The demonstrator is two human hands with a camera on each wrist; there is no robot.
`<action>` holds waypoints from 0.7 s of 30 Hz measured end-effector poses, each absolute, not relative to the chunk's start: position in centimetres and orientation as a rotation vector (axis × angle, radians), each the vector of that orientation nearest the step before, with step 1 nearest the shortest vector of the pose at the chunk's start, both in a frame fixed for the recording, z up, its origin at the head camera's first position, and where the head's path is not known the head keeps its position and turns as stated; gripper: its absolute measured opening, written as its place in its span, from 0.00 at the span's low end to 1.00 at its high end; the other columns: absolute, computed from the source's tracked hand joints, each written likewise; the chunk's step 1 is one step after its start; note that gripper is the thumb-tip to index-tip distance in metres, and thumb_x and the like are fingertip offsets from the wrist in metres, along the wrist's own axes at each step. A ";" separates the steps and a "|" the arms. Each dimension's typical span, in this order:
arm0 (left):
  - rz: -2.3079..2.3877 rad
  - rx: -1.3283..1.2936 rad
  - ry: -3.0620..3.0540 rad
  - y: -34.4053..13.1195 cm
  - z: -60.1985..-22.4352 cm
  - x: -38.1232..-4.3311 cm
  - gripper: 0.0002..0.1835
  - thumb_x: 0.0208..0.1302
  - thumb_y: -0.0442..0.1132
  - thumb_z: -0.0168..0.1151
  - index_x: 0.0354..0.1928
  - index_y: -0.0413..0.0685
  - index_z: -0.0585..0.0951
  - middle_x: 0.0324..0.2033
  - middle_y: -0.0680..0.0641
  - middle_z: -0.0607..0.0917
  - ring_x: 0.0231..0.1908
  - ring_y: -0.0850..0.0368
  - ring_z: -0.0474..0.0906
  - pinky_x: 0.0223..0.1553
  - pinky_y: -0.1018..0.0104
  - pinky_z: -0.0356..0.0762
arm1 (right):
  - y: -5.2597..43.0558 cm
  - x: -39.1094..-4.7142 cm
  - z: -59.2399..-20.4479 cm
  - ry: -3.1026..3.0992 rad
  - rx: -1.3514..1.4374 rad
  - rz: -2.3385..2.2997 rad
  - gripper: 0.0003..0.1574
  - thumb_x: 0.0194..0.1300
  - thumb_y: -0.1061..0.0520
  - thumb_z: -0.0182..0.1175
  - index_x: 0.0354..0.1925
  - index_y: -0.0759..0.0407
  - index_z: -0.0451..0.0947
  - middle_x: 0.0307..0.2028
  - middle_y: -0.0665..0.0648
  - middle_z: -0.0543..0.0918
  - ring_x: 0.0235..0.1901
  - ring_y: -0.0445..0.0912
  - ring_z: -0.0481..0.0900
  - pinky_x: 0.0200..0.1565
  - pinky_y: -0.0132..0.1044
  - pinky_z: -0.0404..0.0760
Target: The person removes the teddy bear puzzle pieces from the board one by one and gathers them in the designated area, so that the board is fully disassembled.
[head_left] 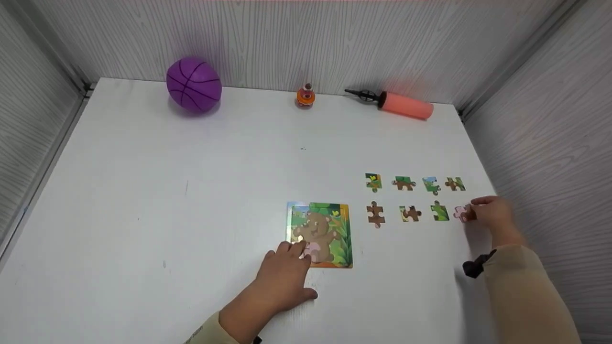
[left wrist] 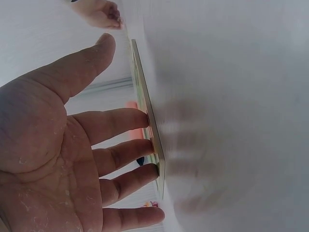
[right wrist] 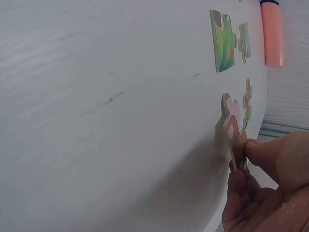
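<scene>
A square puzzle board (head_left: 342, 239) with a bear picture and a green and orange border lies at the middle front of the table. Spread and nearly straight, the fingers of my left hand (head_left: 282, 277) touch its lower left part; the left wrist view shows their tips against the board's edge (left wrist: 150, 113). At the right side, my right hand (head_left: 495, 215) pinches a pink and brown puzzle piece (right wrist: 234, 128) between thumb and fingers, and the piece stands tilted. Beside it lie a green piece (head_left: 439, 211) and a brown and green piece (head_left: 455, 184).
More loose pieces make two rows, among them a brown piece (head_left: 376, 214) and a yellow and green piece (head_left: 373, 182). Along the back stand a purple ball (head_left: 194, 86), a small orange toy (head_left: 305, 96) and a pink hand pump (head_left: 406, 105). Walls enclose the back and sides.
</scene>
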State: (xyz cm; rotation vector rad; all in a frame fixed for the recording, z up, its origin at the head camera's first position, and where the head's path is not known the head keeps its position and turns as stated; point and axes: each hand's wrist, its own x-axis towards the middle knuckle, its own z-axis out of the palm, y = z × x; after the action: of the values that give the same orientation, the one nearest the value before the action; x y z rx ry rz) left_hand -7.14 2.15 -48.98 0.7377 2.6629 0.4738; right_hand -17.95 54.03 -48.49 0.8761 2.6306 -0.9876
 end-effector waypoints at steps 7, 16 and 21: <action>0.472 0.745 2.663 2.1 -48.9 -7.2 0.41 0.54 0.62 0.80 0.62 0.41 0.85 0.71 0.39 0.75 0.65 0.39 0.71 0.47 0.47 0.77 | 53.8 -17.4 -48.4 2.650 0.826 -0.930 0.26 0.78 0.59 0.57 0.65 0.77 0.72 0.44 0.65 0.88 0.38 0.47 0.84 0.35 0.35 0.81; 0.475 0.731 2.672 2.0 -49.0 -7.1 0.41 0.55 0.62 0.80 0.63 0.40 0.85 0.72 0.39 0.74 0.67 0.39 0.70 0.49 0.46 0.77 | 53.5 -17.2 -49.3 2.656 0.854 -0.862 0.27 0.74 0.52 0.65 0.60 0.71 0.79 0.44 0.61 0.89 0.47 0.54 0.80 0.42 0.41 0.77; 0.534 0.732 2.647 1.7 -49.0 -7.2 0.40 0.56 0.62 0.79 0.64 0.41 0.85 0.71 0.39 0.74 0.66 0.40 0.70 0.51 0.46 0.77 | 52.7 -16.7 -49.1 2.703 0.836 -0.856 0.28 0.75 0.52 0.63 0.61 0.73 0.79 0.44 0.64 0.89 0.42 0.50 0.83 0.37 0.36 0.79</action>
State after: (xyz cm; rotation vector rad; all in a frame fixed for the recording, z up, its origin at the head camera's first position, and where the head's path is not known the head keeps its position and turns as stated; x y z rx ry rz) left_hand -7.17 1.66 -49.01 0.7325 2.6468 0.5338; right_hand -16.72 52.71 -49.06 0.8359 2.7030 -0.8556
